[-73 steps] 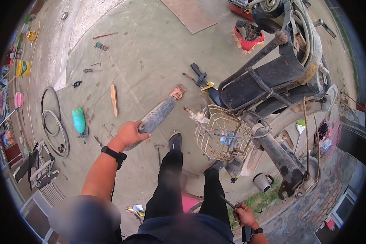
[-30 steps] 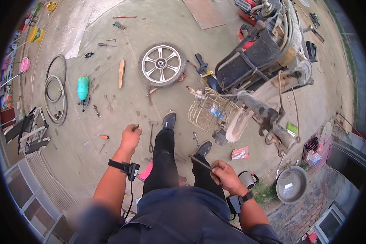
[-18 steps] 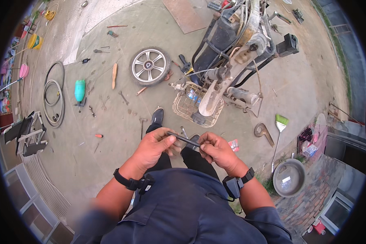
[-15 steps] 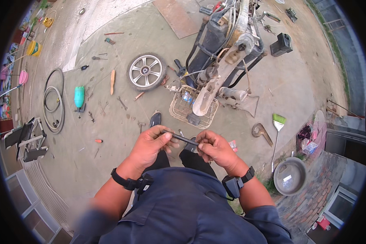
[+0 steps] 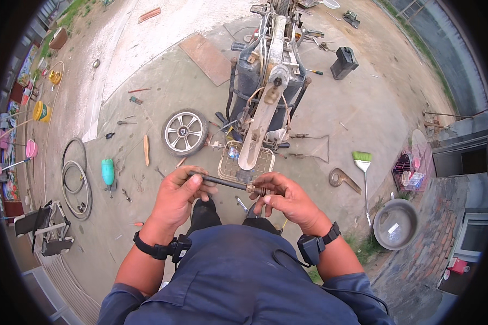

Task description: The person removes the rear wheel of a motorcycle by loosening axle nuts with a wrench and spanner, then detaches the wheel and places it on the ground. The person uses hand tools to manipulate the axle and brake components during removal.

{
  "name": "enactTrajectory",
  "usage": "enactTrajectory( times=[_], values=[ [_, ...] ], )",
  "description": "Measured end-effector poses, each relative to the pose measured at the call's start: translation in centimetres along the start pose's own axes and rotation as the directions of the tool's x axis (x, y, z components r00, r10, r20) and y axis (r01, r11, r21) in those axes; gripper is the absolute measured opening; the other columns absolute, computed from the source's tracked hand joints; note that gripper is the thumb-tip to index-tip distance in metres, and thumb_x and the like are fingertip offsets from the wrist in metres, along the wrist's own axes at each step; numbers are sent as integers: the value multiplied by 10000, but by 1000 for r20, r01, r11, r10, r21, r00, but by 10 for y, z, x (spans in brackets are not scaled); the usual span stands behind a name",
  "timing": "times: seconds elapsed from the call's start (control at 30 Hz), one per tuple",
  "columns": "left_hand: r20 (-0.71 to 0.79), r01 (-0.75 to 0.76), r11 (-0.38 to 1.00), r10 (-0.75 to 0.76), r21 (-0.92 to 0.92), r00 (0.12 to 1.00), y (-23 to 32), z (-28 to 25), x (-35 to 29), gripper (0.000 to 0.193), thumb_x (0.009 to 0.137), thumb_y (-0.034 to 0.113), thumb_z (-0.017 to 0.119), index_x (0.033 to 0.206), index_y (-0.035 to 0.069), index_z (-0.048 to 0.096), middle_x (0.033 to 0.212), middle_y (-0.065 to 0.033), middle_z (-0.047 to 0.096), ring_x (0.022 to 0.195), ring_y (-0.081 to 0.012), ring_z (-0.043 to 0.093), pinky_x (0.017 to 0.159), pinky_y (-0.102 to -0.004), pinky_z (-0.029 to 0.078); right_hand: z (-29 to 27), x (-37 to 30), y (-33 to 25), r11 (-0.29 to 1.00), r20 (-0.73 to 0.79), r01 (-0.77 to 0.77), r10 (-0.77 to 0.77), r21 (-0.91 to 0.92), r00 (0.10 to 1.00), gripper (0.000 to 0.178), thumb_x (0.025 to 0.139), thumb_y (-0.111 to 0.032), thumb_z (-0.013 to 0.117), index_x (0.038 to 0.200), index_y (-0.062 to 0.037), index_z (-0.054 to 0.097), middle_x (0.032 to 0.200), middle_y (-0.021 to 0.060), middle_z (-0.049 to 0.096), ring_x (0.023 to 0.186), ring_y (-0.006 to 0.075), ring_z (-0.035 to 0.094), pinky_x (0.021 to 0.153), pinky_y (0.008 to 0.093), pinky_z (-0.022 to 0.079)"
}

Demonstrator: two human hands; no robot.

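Note:
A dark metal axle (image 5: 225, 182) lies level between my two hands, above my knees. My left hand (image 5: 173, 196) grips its plain end between thumb and fingers. At the other end sits a brownish nut (image 5: 250, 188), with ringed or threaded parts beyond it. My right hand (image 5: 294, 201) closes thumb and fingers round that end, partly hiding it. Just beyond my hands stands a partly dismantled motorbike (image 5: 271, 97) with a wire basket (image 5: 228, 165). A spoked wheel (image 5: 183, 131) with its tyre lies flat to the left of it.
Left on the ground are a turquoise bottle (image 5: 108, 171), looped tyres or hoses (image 5: 65, 187) and a folding chair (image 5: 40, 225). Hand tools lie scattered about. To the right are a broom (image 5: 364, 173), a grey basin (image 5: 396, 246) and a black container (image 5: 344, 63).
The right end of the axle, with its nut and ringed parts, shows now; my right fingers have opened somewhat and shifted along it. The view has shifted, bringing more far ground into sight.

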State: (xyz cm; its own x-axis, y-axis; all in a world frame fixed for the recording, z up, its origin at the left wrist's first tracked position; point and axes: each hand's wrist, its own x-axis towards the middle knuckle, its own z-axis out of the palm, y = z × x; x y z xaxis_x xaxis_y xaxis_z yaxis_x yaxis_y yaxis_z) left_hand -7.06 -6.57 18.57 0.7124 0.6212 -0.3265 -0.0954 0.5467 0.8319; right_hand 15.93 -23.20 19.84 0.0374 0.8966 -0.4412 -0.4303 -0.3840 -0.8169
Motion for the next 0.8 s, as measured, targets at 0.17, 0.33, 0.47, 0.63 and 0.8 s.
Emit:
enactTrajectory(
  times=[0.17, 0.33, 0.47, 0.63, 0.8],
  values=[
    [19, -21, 1000, 21, 2, 1000, 13, 5, 5, 242, 1000, 174, 608, 1149, -17, 605, 989, -125, 699, 888, -230, 721, 696, -287, 550, 3, -5, -5, 997, -23, 69, -70, -19, 997, 431, 930, -134, 637, 1316, -10, 492, 1180, 158, 641, 920, 218, 698, 706, 290, 535],
    [35, -27, 1000, 27, 7, 999, 19, 9, 9, 239, 1003, 175, 603, 1147, -16, 606, 989, -128, 702, 894, -226, 720, 699, -289, 553, 4, -3, -1, 986, -87, 149, -155, -70, 984, 401, 957, -159, 655, 1299, -7, 512, 1201, 150, 641, 933, 197, 691, 715, 284, 535],
    [28, -33, 999, 32, 15, 999, 22, 10, 11, 241, 1004, 177, 602, 1153, -12, 604, 982, -129, 705, 887, -216, 715, 707, -290, 548, 4, -2, 1, 971, -144, 175, -199, -162, 969, 361, 971, -165, 650, 1270, 14, 556, 1137, 144, 679, 911, 191, 699, 709, 280, 543],
    [43, -43, 999, 44, -17, 998, 25, 14, 15, 259, 992, 165, 619, 1182, -10, 597, 1014, -118, 695, 899, -193, 695, 722, -283, 538, 14, 0, 1, 977, -216, 158, -186, -142, 958, 318, 982, -153, 637, 1238, 32, 598, 1027, 143, 718, 878, 202, 722, 702, 287, 568],
    [214, -7, 998, -7, 67, 977, 10, 19, 24, 365, 923, 130, 719, 1232, -12, 585, 1068, -84, 674, 985, -156, 651, 773, -267, 520, 28, 6, 5, 977, -230, 210, -211, -29, 950, 300, 992, -143, 620, 1233, 34, 606, 1010, 157, 716, 878, 212, 728, 715, 299, 582]
  ],
)
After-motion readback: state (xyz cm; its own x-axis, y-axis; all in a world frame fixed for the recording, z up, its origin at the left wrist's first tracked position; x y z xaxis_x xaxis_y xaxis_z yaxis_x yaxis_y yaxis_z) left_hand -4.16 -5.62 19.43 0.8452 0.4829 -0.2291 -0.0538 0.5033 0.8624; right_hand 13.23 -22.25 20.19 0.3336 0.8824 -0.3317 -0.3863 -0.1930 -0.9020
